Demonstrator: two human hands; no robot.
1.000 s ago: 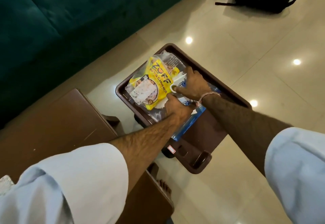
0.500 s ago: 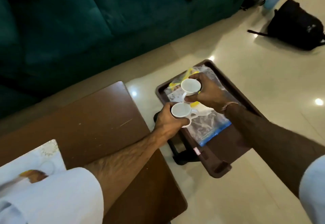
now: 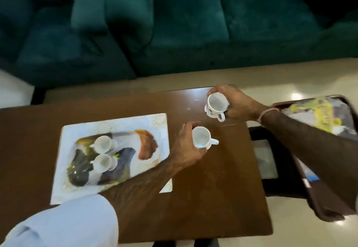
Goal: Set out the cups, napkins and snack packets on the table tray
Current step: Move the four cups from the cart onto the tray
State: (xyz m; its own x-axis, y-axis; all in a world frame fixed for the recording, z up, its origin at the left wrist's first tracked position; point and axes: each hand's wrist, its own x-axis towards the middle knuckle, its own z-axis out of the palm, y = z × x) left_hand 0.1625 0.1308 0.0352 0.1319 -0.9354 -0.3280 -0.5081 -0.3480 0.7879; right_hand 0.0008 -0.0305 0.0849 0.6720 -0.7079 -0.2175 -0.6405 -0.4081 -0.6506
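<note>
Two white cups carried above the brown worktop [image 3: 213, 179], one gripped in each of the hands: left hand [image 3: 186, 148] curled round the near cup [image 3: 201, 137], right hand [image 3: 236, 104] wrapped round the far cup [image 3: 216, 106]. Two more cups [image 3: 103, 144] already standing on the patterned table tray [image 3: 155, 122] to the left. Snack packets [image 3: 319, 115] lying on the brown cart tray [image 3: 329, 198] at right. Step in hand, apparently: ferrying cups across. Next move calling for a leftward carry and upright set-down beside the standing pair.
</note>
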